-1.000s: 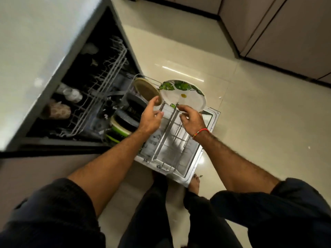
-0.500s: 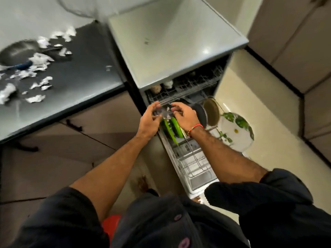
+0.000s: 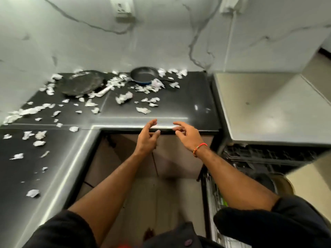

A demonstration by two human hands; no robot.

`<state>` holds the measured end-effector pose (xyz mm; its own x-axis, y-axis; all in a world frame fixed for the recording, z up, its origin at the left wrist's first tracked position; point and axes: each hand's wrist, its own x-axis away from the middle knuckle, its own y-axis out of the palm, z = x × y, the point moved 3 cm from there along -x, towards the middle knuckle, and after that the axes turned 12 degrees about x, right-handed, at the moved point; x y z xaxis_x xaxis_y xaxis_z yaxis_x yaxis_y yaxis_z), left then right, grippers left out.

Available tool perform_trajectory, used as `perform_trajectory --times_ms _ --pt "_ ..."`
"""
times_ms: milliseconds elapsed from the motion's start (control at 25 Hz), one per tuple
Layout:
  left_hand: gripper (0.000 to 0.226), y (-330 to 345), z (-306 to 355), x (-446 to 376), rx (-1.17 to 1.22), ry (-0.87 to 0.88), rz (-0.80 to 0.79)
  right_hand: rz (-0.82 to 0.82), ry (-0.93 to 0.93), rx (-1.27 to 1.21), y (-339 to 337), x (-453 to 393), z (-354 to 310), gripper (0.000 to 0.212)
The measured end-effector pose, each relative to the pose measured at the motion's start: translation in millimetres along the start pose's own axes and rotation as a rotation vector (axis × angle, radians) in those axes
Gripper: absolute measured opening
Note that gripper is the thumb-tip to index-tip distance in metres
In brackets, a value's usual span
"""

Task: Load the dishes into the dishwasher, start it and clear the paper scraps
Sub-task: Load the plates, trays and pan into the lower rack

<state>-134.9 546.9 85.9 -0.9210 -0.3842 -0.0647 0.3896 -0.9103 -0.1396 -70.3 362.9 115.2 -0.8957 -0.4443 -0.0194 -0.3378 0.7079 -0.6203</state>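
Observation:
My left hand (image 3: 147, 138) and my right hand (image 3: 187, 136) hover side by side in front of the black counter's (image 3: 188, 99) near edge, fingers loosely spread, holding nothing. On the counter's far side lie a flat dark griddle pan (image 3: 82, 82) and a small blue-sided frying pan (image 3: 144, 75). White paper scraps (image 3: 124, 98) are strewn around both pans and along the counter's left arm. The open dishwasher (image 3: 268, 156) is at the right, its racks partly hidden behind my right arm and sleeve.
A marbled white wall with a socket (image 3: 123, 6) and hanging cables rises behind the counter. The dishwasher's pale top (image 3: 265, 108) adjoins the counter on the right. Brown cabinet doors (image 3: 168, 158) sit under the counter edge, with floor below.
My view has swung from the dishwasher rack up to the counter. Both hands have left the dishes in the lower rack and now hover empty before the counter edge.

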Motion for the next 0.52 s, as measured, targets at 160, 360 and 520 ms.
perform_trajectory --times_ms 160,360,520 --pt "0.050 -106.3 11.1 -36.4 -0.025 0.029 0.118 -0.069 -0.074 -0.014 60.2 -60.8 -68.4 0.037" --pt "0.052 -197.8 3.6 -68.1 0.002 0.008 0.262 -0.169 -0.163 0.006 130.3 -103.3 -126.9 0.037" --pt "0.050 -229.9 -9.8 -87.7 0.024 -0.017 0.335 -0.191 -0.185 0.027 160.1 -142.8 -144.2 0.038"
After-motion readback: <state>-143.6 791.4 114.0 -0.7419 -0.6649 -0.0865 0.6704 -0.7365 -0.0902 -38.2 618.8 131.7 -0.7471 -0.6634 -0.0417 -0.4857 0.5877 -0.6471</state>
